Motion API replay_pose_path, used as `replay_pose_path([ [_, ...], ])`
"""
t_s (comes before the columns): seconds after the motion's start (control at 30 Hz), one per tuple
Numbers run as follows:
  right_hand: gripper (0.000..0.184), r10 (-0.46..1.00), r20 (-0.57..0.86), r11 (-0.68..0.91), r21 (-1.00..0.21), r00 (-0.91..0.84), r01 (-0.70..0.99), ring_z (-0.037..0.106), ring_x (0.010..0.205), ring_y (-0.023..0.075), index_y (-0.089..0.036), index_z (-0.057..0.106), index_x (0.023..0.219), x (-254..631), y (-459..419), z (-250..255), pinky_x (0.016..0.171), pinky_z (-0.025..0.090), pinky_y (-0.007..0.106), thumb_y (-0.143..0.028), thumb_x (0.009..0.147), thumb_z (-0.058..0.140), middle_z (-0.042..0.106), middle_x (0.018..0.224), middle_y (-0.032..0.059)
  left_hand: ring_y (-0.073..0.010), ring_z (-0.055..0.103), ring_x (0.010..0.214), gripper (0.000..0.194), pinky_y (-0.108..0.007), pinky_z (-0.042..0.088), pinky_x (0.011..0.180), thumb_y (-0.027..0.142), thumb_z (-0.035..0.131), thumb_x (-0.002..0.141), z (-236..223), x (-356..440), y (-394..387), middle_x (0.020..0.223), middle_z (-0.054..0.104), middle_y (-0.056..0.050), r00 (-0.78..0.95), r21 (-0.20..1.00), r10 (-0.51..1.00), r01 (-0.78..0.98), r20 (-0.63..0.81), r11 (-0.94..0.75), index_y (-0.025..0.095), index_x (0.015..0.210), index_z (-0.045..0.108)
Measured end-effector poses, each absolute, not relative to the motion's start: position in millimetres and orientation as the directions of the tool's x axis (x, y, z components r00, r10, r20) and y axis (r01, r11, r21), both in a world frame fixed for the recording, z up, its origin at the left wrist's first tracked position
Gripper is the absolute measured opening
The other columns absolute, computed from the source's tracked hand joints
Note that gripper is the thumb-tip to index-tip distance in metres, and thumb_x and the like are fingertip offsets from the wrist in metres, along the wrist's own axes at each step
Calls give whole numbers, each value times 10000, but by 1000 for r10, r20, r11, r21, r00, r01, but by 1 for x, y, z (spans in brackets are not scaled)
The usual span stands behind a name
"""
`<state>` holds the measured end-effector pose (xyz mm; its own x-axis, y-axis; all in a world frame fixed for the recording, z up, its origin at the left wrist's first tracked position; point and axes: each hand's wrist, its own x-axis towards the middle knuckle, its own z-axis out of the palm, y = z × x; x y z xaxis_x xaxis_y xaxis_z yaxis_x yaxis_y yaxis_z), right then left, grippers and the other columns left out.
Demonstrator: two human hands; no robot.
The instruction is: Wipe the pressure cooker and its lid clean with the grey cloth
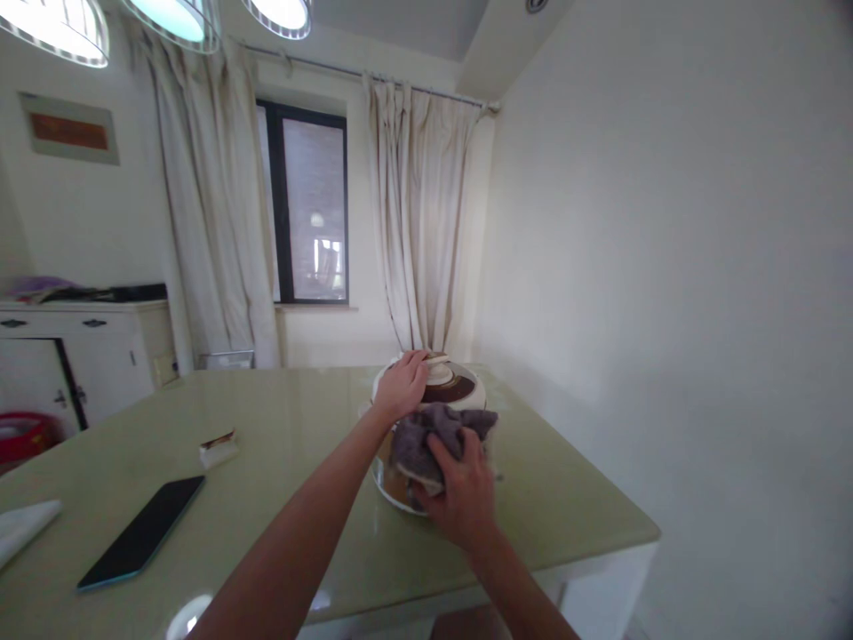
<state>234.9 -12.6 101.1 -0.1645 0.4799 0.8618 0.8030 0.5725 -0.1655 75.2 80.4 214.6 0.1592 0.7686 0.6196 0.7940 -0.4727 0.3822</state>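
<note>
A rounded white and brown rice cooker (459,384) stands upright on the pale green tabletop (293,413). My left hand (403,384) rests on the left side of its lid, fingers stretched over the top. In my right hand (466,484) is a bunched grey-purple cloth (433,436), pressed against the cooker's near side. The cloth and both hands hide much of the cooker's front, and its lower brown body shows only at the left.
On the left of the table lie a dark phone (143,533), a small white box (219,449) and a white flat object (27,524). A white wall (666,267) runs along the right. White cabinets (107,364) and a red basin (27,436) are beyond the table.
</note>
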Motion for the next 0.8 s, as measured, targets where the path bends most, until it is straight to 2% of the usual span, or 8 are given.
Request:
replay_pose_path([
  [0.07, 584, 430, 866, 590, -55, -256, 805, 544, 1129, 356, -304, 726, 1276, 215, -12, 94, 935, 537, 502, -409, 712, 834, 511, 1280, 143, -225, 575, 1386, 516, -379, 433, 1190, 340, 231, 1090, 214, 73, 83, 1503, 603, -93, 155, 403, 778, 784, 609, -472, 211, 1456, 571],
  [0.13, 598, 394, 877, 594, -16, -274, 805, 526, 1130, 353, -326, 719, 1288, 207, -8, 86, 945, 524, 504, -375, 703, 830, 501, 1288, 135, -224, 575, 1385, 516, -376, 425, 1198, 324, 244, 1080, 214, 72, 86, 1511, 600, -94, 146, 421, 786, 778, 601, -467, 203, 1452, 580],
  [0.33, 620, 366, 903, 601, -43, -227, 798, 533, 1221, 394, -298, 693, 1328, 245, 0, 76, 976, 526, 534, -370, 721, 800, 486, 1362, 157, -221, 571, 1388, 512, -391, 423, 1205, 324, 261, 1070, 215, 73, 83, 1517, 601, -84, 143, 448, 790, 757, 596, -475, 218, 1451, 586],
  [0.47, 529, 443, 896, 584, -258, -35, 769, 593, 1185, 369, -229, 691, 1291, 269, 7, 104, 953, 552, 507, -411, 795, 726, 550, 1336, 180, -224, 582, 1373, 492, -398, 437, 1188, 345, 295, 1070, 217, 74, 79, 1527, 594, -75, 130, 448, 803, 773, 581, -450, 241, 1459, 578],
  [0.6, 408, 582, 786, 532, -562, 208, 633, 645, 1048, 301, -215, 701, 1200, 290, 34, 133, 960, 547, 464, -417, 852, 635, 657, 1154, 127, -209, 583, 1370, 479, -370, 438, 1181, 356, 315, 1072, 216, 74, 80, 1526, 595, -59, 135, 439, 797, 774, 589, -456, 262, 1461, 579],
  [0.67, 426, 622, 721, 508, -668, 305, 544, 652, 1016, 296, -194, 702, 1185, 301, 50, 134, 965, 542, 469, -453, 861, 605, 687, 1092, 119, -216, 582, 1371, 481, -375, 435, 1186, 351, 314, 1072, 215, 74, 80, 1521, 599, -63, 134, 437, 793, 774, 594, -459, 254, 1460, 581],
  [0.73, 487, 626, 683, 487, -719, 376, 496, 653, 1046, 309, -172, 687, 1226, 309, 57, 123, 983, 537, 492, -484, 865, 587, 693, 1103, 130, -231, 583, 1368, 484, -389, 434, 1188, 349, 311, 1072, 215, 75, 82, 1518, 600, -70, 126, 438, 794, 777, 595, -452, 242, 1459, 580],
  [0.8, 524, 582, 717, 489, -686, 383, 539, 633, 1130, 326, -172, 664, 1285, 306, 51, 106, 1015, 523, 522, -482, 868, 592, 662, 1193, 149, -246, 589, 1357, 490, -404, 438, 1185, 361, 305, 1074, 214, 75, 82, 1516, 599, -78, 121, 432, 794, 785, 595, -444, 234, 1463, 576],
])
